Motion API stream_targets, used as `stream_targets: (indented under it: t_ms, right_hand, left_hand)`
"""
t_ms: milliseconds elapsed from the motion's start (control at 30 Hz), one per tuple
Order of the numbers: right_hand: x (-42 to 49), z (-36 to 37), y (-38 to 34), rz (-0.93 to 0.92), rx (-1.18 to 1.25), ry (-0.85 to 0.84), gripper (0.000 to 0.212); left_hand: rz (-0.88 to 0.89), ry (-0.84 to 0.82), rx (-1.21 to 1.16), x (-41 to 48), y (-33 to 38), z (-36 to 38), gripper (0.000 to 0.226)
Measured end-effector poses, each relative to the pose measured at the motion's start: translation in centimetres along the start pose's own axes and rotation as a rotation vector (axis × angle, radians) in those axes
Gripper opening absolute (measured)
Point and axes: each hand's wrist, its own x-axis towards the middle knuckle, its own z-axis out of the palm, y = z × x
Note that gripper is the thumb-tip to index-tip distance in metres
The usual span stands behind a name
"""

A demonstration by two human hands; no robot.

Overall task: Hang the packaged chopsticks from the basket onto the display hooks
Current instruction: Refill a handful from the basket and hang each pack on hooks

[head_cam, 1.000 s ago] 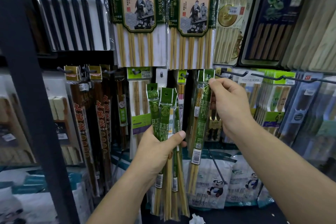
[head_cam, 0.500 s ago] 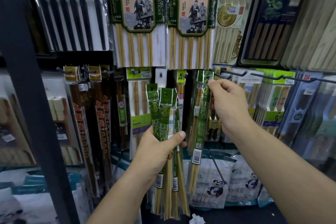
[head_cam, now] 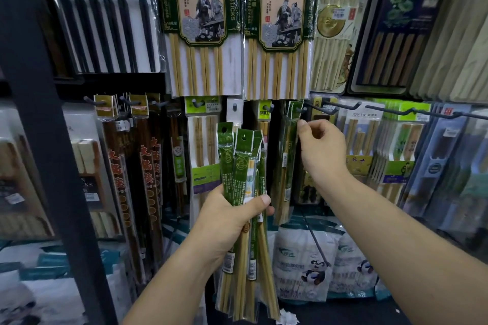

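My left hand grips a bundle of several green-sleeved bamboo chopstick packs upright in front of the rack. Another green chopstick pack hangs blurred from a display hook just right of the bundle. My right hand is beside its top, the thumb and curled fingers pinching the pack's upper right edge. The basket is out of view.
Large hot-pot chopstick cards hang above, with black chopsticks at upper left. Long bare hooks jut out to the right. Dark red packs hang left; panda-print bags lie below. A dark post stands left.
The pack in my right hand has slid back along the hook and now hangs there, swinging. My right hand has dropped slightly below the pack's top. The left hand has stayed put.
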Motion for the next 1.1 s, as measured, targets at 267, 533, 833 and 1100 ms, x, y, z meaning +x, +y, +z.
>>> stream_targets:
  t_ms: [267, 533, 833, 1100]
  right_hand:
    - [-6.1, -0.6, -1.6, 0.056, 0.245, -0.374, 0.028]
    - [-7.3, -0.3, -2.3, -0.033, 0.211, -0.368, 0.011]
    - [-3.5, -1.4, -3.1, 0.024, 0.288, -0.113, 0.027]
    - [-2.0, -1.5, -2.8, 0.010, 0.287, -0.042, 0.037]
  left_hand:
    - [0.075, 0.089, -0.068, 0.1, 0.0, 0.5, 0.022]
    - [0.146, 0.046, -0.085, -0.2, 0.3, 0.8, 0.031]
    - [0.037, 0.126, -0.130, 0.3, -0.2, 0.2, 0.015]
    - [0.020, 0.125, -0.107, 0.6, -0.5, 0.1, 0.020]
